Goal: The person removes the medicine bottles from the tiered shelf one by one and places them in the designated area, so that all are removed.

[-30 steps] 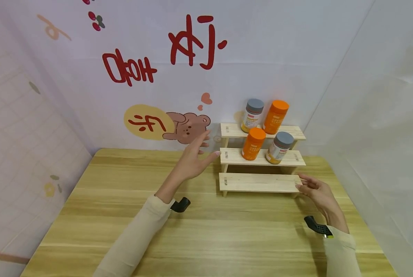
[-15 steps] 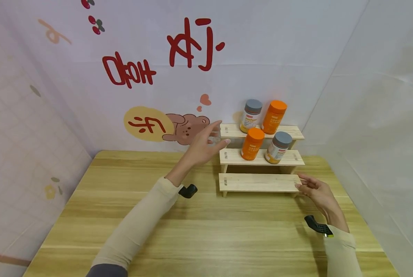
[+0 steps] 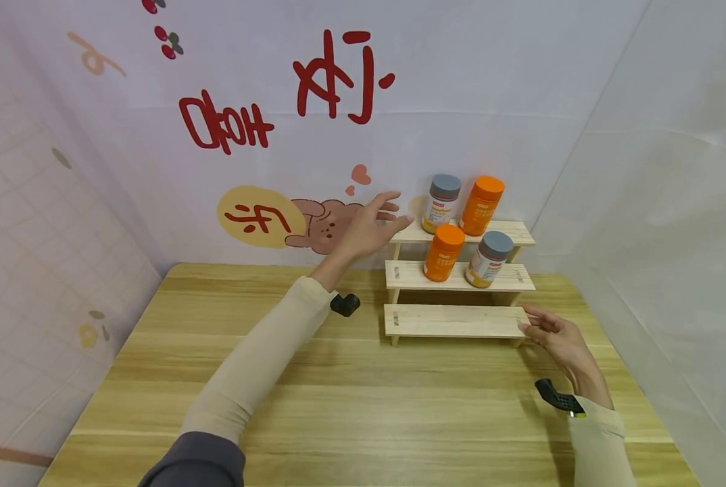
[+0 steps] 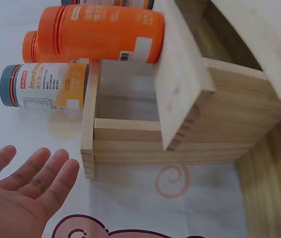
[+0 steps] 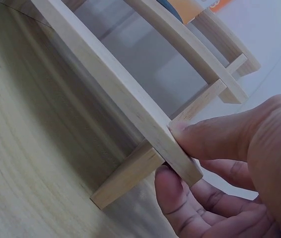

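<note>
A three-step wooden shelf (image 3: 454, 321) stands on the table. On its top step are a grey-capped bottle (image 3: 441, 206) at the left and an orange bottle (image 3: 483, 208) at the right. The middle step bears another orange bottle (image 3: 443, 256) and a second grey-capped bottle (image 3: 488, 261). My left hand (image 3: 369, 230) hovers by the left end of the top step, fingers spread and holding nothing, a short way from the grey-capped bottle (image 4: 46, 85). With thumb and fingers my right hand (image 3: 560, 345) pinches the right end of the lowest step (image 5: 125, 106).
The wood-grain table (image 3: 399, 419) stretches out in front of the shelf. A white printed backdrop (image 3: 460, 81) stands right behind it, and a pale side wall (image 3: 661, 237) is close to my right arm.
My left hand has moved right and farther back, from beside the shelf to the top step's left end. My right hand keeps its grip on the lowest step; the bottles stay put.
</note>
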`<state>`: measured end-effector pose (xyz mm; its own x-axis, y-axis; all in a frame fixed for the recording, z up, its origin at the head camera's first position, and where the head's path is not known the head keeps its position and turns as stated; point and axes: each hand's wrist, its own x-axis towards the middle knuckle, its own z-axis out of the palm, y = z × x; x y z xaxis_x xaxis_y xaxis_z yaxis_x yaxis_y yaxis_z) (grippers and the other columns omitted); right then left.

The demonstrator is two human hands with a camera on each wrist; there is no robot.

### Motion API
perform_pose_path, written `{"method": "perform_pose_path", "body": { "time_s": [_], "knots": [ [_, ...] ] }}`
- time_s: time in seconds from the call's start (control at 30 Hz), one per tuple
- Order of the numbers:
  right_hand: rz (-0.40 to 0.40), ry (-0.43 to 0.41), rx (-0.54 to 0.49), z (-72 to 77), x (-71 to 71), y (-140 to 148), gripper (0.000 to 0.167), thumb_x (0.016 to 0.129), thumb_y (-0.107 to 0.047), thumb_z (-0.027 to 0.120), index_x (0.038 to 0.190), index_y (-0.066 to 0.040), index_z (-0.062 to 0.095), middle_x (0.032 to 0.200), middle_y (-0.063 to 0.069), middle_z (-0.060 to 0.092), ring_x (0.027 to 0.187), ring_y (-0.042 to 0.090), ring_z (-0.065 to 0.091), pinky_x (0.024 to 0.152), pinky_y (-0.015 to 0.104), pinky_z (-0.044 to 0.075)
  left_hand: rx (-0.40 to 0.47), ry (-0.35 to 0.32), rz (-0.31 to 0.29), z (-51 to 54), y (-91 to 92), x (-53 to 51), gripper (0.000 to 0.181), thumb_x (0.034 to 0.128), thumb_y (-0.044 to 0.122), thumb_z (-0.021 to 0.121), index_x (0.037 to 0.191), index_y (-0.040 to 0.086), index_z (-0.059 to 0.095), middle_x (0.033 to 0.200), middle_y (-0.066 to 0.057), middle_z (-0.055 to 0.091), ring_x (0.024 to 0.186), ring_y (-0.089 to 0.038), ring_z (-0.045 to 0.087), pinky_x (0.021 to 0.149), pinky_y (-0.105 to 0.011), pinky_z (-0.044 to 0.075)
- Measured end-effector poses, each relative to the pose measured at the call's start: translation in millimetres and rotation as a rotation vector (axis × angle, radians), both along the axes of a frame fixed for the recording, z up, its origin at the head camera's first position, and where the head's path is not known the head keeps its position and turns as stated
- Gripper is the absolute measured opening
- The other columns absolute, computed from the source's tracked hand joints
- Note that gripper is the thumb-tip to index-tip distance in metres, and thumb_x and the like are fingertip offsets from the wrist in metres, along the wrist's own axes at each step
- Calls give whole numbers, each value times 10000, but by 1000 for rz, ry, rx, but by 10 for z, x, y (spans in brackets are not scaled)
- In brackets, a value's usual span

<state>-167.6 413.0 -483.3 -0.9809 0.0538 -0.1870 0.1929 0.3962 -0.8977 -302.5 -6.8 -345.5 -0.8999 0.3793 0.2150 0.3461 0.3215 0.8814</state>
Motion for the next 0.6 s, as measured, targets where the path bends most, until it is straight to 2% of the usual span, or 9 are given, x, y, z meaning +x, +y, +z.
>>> {"method": "perform_pose_path", "body": {
  "time_s": [0.27, 0.4, 0.6],
  "knots": [
    [3, -5, 32, -17, -6, 9, 752, 985, -382, 692, 1577, -38, 380, 1143, -149, 600, 963, -45, 631, 852, 227, 589, -28, -34, 20, 156, 149, -153, 685, 961, 510, 666, 1556, 265, 430, 1441, -55, 581, 1306, -229, 571, 1059, -433, 524],
    [5, -8, 31, -4, -16, 12, 760, 980, -386, 698, 1581, -48, 377, 1178, -129, 590, 976, -51, 628, 858, 217, 585, -53, -17, 10, 227, 241, -231, 703, 952, 532, 663, 1557, 265, 426, 1424, -41, 583, 1289, -209, 577, 1046, -408, 531],
    [-4, -12, 39, -4, -4, 14, 771, 972, -386, 709, 1581, -49, 378, 1179, -127, 585, 977, -64, 618, 851, 217, 583, -25, -20, -17, 288, 397, -317, 696, 950, 516, 679, 1545, 239, 448, 1401, -52, 611, 1289, -198, 585, 1061, -396, 527]
  ]
}}
